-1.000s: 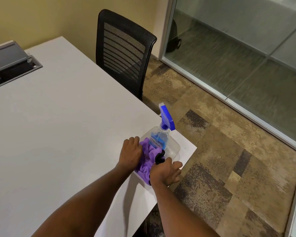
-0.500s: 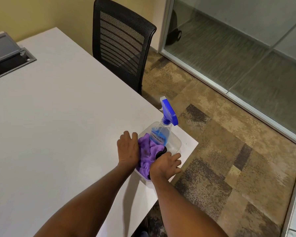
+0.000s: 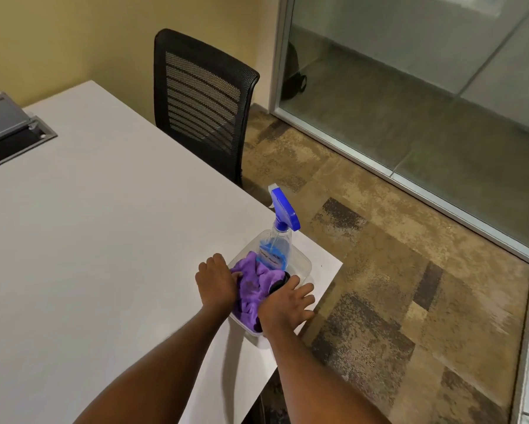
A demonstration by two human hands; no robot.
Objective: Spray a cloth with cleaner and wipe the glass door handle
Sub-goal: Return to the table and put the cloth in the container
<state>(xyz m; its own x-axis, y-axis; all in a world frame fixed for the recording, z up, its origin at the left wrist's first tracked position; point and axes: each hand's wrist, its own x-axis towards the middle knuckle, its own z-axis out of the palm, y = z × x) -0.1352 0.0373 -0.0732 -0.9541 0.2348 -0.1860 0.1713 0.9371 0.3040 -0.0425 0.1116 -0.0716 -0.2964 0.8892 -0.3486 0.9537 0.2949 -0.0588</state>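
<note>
Both your hands on clear tub (image 3: 303, 264) at surface (image 3: 104, 240) corner: left hand (image 3: 216, 281) curled over rim against purple cloth (image 3: 254, 286), right hand (image 3: 287, 304) spread loosely on near side, likely steadying. Spray bottle (image 3: 277, 243) upright inside tub. Door handle not in view.

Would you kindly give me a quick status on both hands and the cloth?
Left hand on the purple cloth in the clear tub. Right hand on the tub's near rim. Spray bottle upright in tub, untouched. Nothing blocking.
</note>
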